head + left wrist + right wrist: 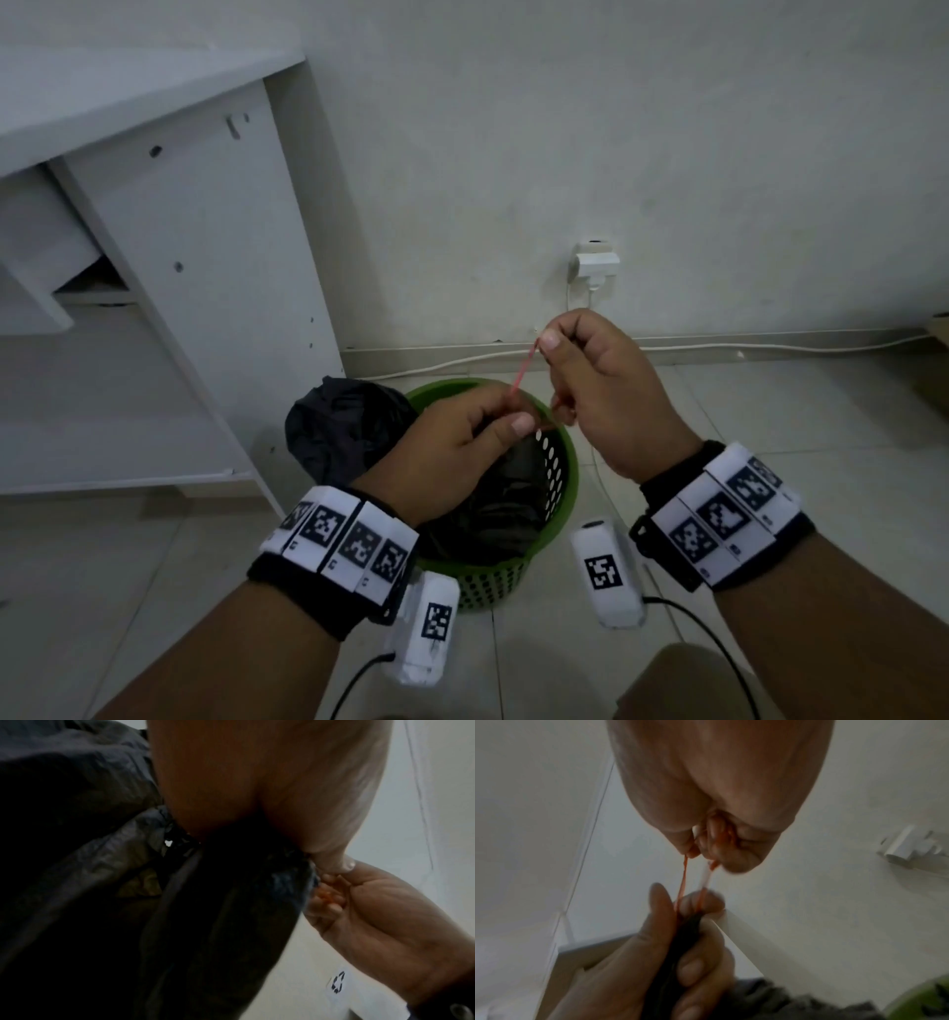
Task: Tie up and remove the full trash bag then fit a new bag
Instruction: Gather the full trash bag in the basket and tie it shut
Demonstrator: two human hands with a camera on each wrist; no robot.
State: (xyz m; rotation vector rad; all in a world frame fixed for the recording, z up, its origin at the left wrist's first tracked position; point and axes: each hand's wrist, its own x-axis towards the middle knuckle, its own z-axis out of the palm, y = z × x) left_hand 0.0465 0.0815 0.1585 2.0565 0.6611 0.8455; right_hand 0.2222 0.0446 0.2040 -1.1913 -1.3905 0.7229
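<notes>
The left hand grips the gathered neck of the black trash bag, fingers curled around the bunched plastic directly above the green basket, which stands on the floor near the wall. The right hand is higher and farther toward the wall, thumb and forefinger pinching the red drawstring.

The drawstring runs taut on a diagonal, from the left fingers up and away to the right fingers. The right wrist view shows two strands between the hands. This diagonal is the governing axis: the judged step is tying the neck, so the right hand, which has the free ends, must work them around the fixed left-hand grip.

A second dark bag lies on the floor, touching the basket's left side.
</notes>
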